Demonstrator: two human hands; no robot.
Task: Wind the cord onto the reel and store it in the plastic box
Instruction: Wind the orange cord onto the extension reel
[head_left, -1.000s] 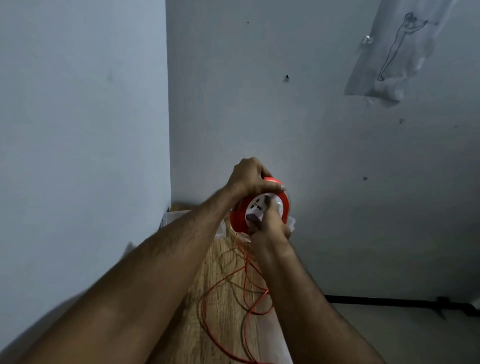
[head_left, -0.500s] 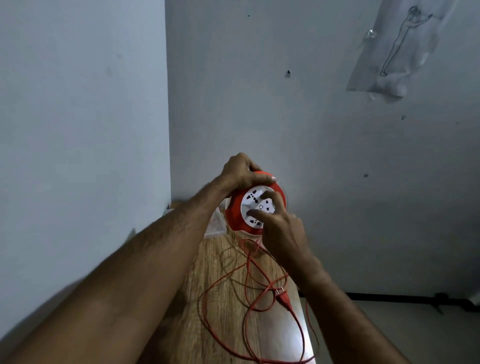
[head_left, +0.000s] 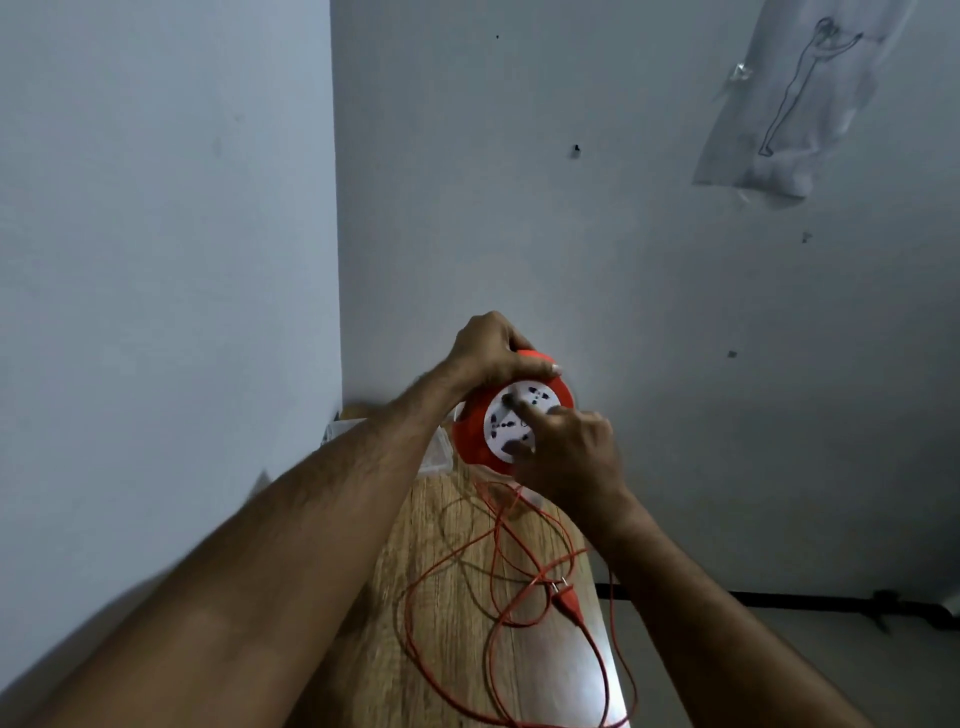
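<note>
The narrow wood-grain worktop (head_left: 447, 597) runs into a corner between two walls. Above its far end the round orange cord reel with a white socket face (head_left: 511, 423) is held between the left hand (head_left: 493, 351), on its top and far side, and the right hand (head_left: 569, 454), on its near face. The thin orange cord (head_left: 498, 571) lies looped on the worktop below the reel, its orange plug (head_left: 569, 603) at the right edge. The clear plastic box (head_left: 434, 457) sits behind the left forearm, at the corner.

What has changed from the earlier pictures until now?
The right hand has turned on the reel's white face: its finger went from the lower edge to the upper left. More cord and the plug came into view on the table. The left hand still grips the reel's top.
</note>
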